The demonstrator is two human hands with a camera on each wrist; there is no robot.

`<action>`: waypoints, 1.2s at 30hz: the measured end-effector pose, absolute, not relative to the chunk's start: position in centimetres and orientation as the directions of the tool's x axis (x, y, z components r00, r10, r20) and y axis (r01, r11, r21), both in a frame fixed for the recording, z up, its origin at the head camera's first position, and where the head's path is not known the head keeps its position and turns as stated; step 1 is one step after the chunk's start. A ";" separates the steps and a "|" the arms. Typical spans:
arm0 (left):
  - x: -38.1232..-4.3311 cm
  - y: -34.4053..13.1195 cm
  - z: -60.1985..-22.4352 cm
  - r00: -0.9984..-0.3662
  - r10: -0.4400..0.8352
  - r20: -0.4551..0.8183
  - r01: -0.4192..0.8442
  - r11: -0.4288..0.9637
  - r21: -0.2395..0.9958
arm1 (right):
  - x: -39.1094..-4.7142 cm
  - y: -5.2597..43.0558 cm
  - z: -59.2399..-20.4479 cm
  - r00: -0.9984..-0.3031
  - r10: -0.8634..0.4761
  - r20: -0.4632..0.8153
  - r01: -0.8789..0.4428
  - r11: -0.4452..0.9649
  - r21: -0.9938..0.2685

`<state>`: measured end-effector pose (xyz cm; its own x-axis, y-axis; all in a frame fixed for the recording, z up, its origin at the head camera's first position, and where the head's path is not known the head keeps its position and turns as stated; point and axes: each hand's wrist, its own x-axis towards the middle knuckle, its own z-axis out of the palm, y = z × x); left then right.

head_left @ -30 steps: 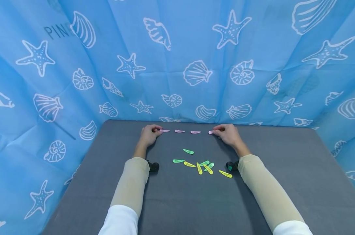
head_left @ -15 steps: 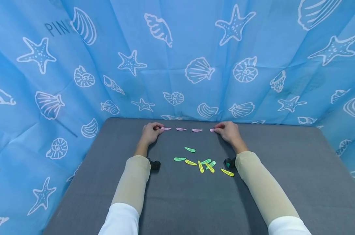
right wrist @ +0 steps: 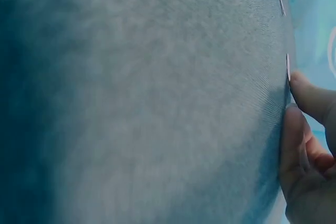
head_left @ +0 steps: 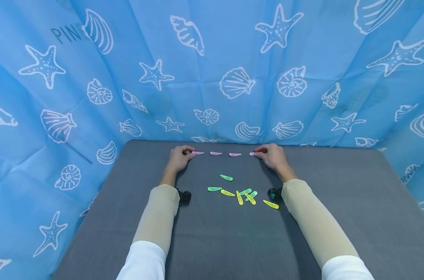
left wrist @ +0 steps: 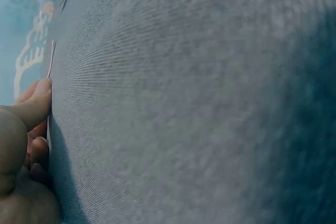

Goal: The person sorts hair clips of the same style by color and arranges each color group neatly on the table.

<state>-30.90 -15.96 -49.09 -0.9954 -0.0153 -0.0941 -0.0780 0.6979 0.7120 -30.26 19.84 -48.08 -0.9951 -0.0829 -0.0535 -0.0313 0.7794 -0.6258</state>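
Note:
Along the far side of the grey table, pink hair clips lie in a spaced row. My left hand point(head_left: 179, 158) pinches the outer end of the leftmost pink clip point(head_left: 198, 153) between thumb and finger. At the row's other end my right hand point(head_left: 274, 157) pinches the rightmost pink clip point(head_left: 252, 154), whose outer part the fingers hide. Two more pink clips, one left of centre point(head_left: 216, 153) and one right of it point(head_left: 234, 154), lie between the hands. Each wrist view shows the held clip edge-on, close over the cloth: the left clip point(left wrist: 52, 59) and the right clip point(right wrist: 288, 66).
Nearer the middle of the grey table point(head_left: 212, 241) lie several loose clips, including a green clip point(head_left: 226, 177) and a yellow clip point(head_left: 271, 204). Some green and yellow ones overlap in a small heap. A blue shell-print curtain point(head_left: 197, 97) hangs right behind the table's far edge.
The head view has shifted slightly. My right fingers now cover a little more of the rightmost pink clip; the left hand keeps its pinch, and the loose clips lie as before.

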 end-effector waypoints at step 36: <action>-21.7 -12.5 -46.1 -0.959 0.268 0.089 0.276 0.956 0.097 | -16.8 22.3 -45.4 -0.955 -0.279 0.098 -0.295 0.925 -0.237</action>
